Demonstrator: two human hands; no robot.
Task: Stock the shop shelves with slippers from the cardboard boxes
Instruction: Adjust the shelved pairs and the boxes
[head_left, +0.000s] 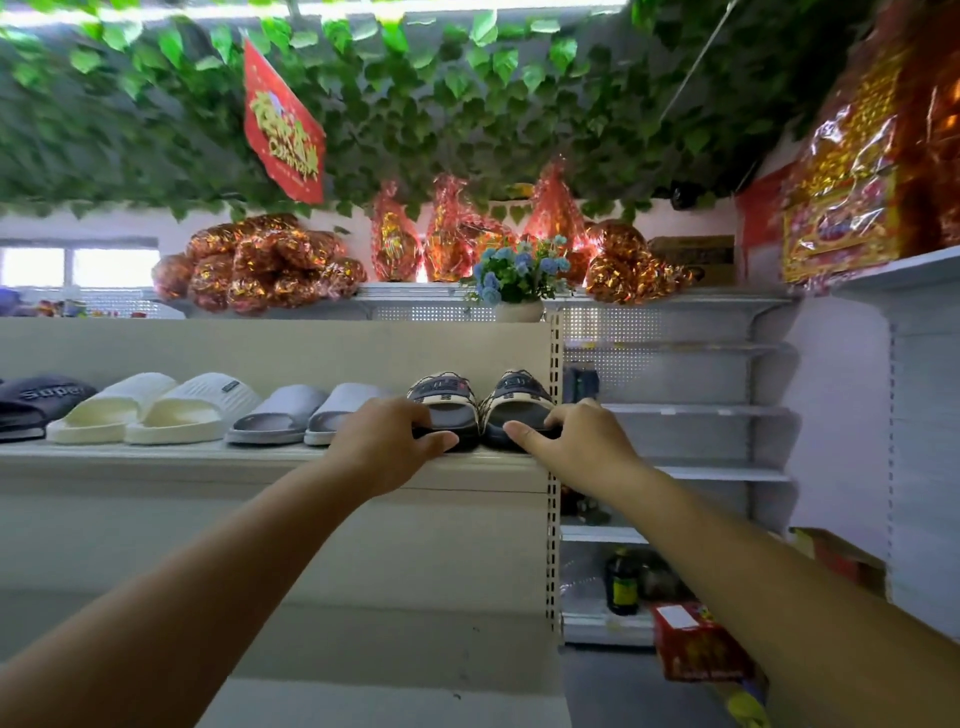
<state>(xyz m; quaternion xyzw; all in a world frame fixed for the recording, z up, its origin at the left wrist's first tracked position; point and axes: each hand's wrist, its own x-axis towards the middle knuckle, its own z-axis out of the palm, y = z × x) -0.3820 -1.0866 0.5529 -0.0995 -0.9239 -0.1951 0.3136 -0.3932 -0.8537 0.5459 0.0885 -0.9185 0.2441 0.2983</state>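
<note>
Navy slipper: lay at the far left of the shelf, toe towards the back panel, partly cut off by the frame.
White pair: sat next along, the two touching side by side, heels at the front lip so a shopper would see the open ends.
Grey pair: lay just beside the white ones in the same orientation, keeping the row even.
Left hand: grasped the heel end of the left patterned slipper, fingers curled over the footbed and thumb along the front of the sole, probably to square it to the shelf edge.
Right patterned slipper: rested on the shelf against its mate, toe to the back, last in the row.
Right hand: gripped that slipper's heel from the outer side, thumb pointing inward along the sole, seemingly pressing the pair together.
Upright post: stood just beside the right slipper and marked the end of the shelf, which likely explains the tight spacing.
Side bay: white shelves further right, mostly bare; a dark bottle stood low down.
Step judged: the patterned pair was being set down and aligned; the row looked full to the post.
Boxes: no slipper box could be told for certain.
</note>
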